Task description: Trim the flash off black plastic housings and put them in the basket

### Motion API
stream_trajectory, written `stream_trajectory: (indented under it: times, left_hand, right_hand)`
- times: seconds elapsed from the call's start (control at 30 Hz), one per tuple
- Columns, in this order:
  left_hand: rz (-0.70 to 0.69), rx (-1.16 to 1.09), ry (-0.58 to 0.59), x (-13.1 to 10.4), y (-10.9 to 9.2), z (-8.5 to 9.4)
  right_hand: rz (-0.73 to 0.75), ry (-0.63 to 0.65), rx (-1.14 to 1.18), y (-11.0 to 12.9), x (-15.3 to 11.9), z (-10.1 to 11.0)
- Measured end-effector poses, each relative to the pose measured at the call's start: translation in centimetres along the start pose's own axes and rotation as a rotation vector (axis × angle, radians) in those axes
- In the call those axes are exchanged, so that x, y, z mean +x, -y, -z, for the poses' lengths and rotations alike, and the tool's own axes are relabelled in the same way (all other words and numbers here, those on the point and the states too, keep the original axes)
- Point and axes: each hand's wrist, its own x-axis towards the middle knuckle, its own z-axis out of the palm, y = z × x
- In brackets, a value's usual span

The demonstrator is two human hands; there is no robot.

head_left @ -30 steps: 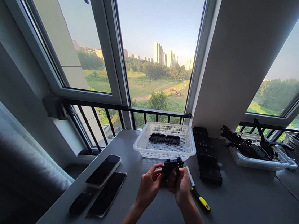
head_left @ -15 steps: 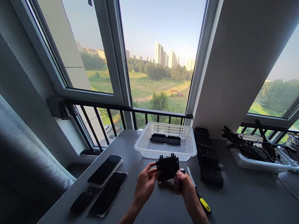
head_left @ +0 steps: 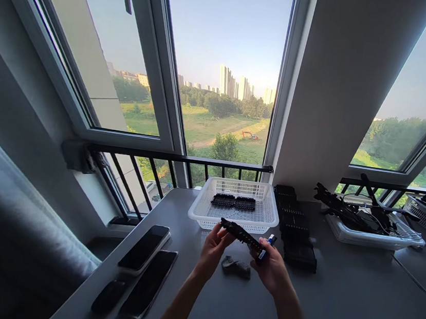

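Head: black plate (head_left: pixel 241 234) edge-on, left-right.

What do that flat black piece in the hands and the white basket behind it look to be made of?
The flat black piece looks like moulded plastic, matt, with small tabs along its edge. The white basket seems to be plastic too: thin lattice walls, even white, slightly glossy rim. Neither can be told for sure from here.

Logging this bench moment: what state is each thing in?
Black plastic plate: lifted, tilted, held by both hands.
Left hand: pinching its left end.
Right hand: gripping its right end.
Small dark piece: lying on table.
White basket: holds two black parts.
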Motion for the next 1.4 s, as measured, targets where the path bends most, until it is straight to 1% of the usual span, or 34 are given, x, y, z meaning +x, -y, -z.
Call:
stream_trajectory:
  times: [0.1, 0.13, 0.2, 0.3, 0.37, 0.43, 0.5, 0.6, 0.7, 0.83, 0.93, 1.03, 1.13, 1.27, 1.33, 1.4]
  left_hand:
    - [-0.022, 0.049, 0.068, 0.9, -1.0, -0.1]
    - [-0.015, 0.052, 0.073, 1.2, -1.3, -0.2]
    - [0.014, 0.012, 0.026, 1.5, -1.8, -0.3]
    - [0.080, -0.123, -0.100, 1.6, -2.2, -0.6]
    - [0.113, -0.173, -0.116, 1.5, -2.5, -0.7]
    - [0.118, -0.133, -0.090, 1.5, -2.9, -0.8]
    - [0.095, -0.029, -0.072, 1.8, -3.4, -0.9]
    - [0.053, 0.110, -0.080, 2.9, -3.9, -1.1]
    - [0.025, 0.153, -0.092, 4.4, -3.8, -1.1]
    - [0.017, 0.183, -0.101, 5.4, -3.4, -0.6]
    - [0.017, 0.190, -0.102, 5.7, -3.3, 0.0]
    - [0.029, 0.215, -0.038, 6.1, -3.4, 0.5]
    - [0.054, 0.256, 0.043, 6.9, -3.3, 0.7]
    - [0.061, 0.264, 0.045, 8.0, -2.6, 0.7]
    - [0.071, 0.248, 0.036, 8.4, -2.1, 0.8]
    - [0.092, 0.227, 0.036, 8.8, -1.6, 1.0]
  right_hand:
    - [0.027, 0.011, -0.032, 0.6, 0.4, -0.5]
    - [0.050, 0.013, -0.046, 0.8, 0.5, -0.7]
    - [0.126, 0.005, -0.085, 1.5, 0.9, -1.1]
    - [0.277, -0.040, -0.151, 2.6, 1.8, -1.7]
    - [0.377, -0.082, -0.187, 3.2, 2.5, -2.1]
    - [0.464, -0.119, -0.221, 3.5, 3.2, -2.4]
    - [0.526, -0.143, -0.253, 3.7, 3.9, -2.8]
    - [0.640, -0.171, -0.348, 3.6, 4.7, -3.4]
    - [0.726, -0.187, -0.404, 3.5, 5.6, -3.9]
    - [0.753, -0.201, -0.417, 3.4, 6.9, -4.0]
    - [0.719, -0.174, -0.440, 3.5, 7.9, -3.6]
    - [0.689, -0.153, -0.446, 3.4, 8.9, -3.2]
    - [0.685, -0.192, -0.444, 3.3, 9.8, -2.9]
    - [0.704, -0.288, -0.450, 3.1, 11.0, -2.5]
    - [0.696, -0.289, -0.450, 3.1, 11.6, -2.3]
    - [0.674, -0.253, -0.437, 3.1, 12.0, -2.1]
